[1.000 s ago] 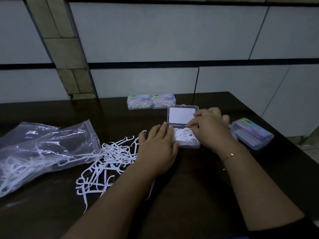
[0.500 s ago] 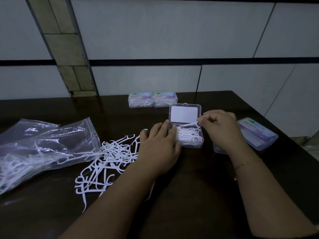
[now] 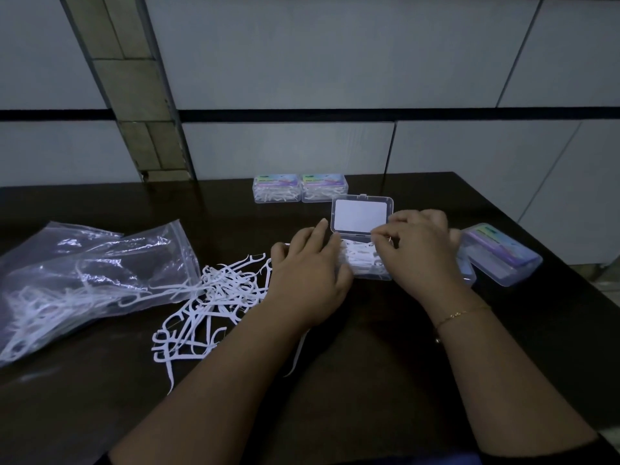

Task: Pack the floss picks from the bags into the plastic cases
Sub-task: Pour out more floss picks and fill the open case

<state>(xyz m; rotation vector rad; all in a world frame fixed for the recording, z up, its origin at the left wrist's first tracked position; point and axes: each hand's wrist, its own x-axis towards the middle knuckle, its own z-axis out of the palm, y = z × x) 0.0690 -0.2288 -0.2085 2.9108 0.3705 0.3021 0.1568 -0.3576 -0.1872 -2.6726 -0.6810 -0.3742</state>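
A clear plastic case stands open mid-table, its lid upright, with white floss picks lying in its base. My left hand rests flat against the case's left side, fingers straight. My right hand hovers over the right side of the base with curled fingers, thumb and forefinger pinched at the picks there. A loose pile of floss picks lies left of my left hand. Clear zip bags holding more picks lie at the far left.
Two closed, filled cases stand side by side at the back of the dark table. Two more cases lie at the right, near the table's right edge. A tiled wall rises behind.
My right hand has come back from the case's far right corner to over the picks in the base. My left hand has stayed against the case.
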